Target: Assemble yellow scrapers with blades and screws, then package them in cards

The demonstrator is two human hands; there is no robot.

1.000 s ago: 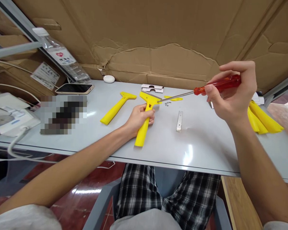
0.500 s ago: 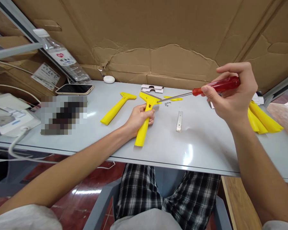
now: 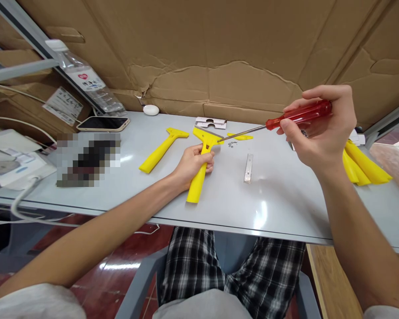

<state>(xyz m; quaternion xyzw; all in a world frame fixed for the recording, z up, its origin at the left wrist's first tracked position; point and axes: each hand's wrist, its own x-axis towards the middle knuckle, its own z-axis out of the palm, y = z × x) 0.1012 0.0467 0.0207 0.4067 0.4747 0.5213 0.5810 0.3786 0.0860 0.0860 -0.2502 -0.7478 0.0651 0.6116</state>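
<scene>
- In the head view, my left hand (image 3: 199,161) is wrapped round the handle of a yellow scraper (image 3: 197,186), near its head, holding it over the grey table (image 3: 282,212) in front of me.
- My right hand (image 3: 330,128) grips a screwdriver (image 3: 304,114) by its red handle, raised and slanting down leftward.
- The screwdriver's tip meets the right end of the scraper's head; what it sits in is too small to tell.
- Just beyond that tip lie some tiny dark parts (image 3: 232,144) and a flat yellow piece (image 3: 244,137).
- A metal strip (image 3: 248,168) lies to the right of my scraper, apart from both hands.
- A second yellow scraper (image 3: 158,153) lies left of my left hand.
- More yellow handles (image 3: 367,165) lie together beyond my right wrist.
</scene>
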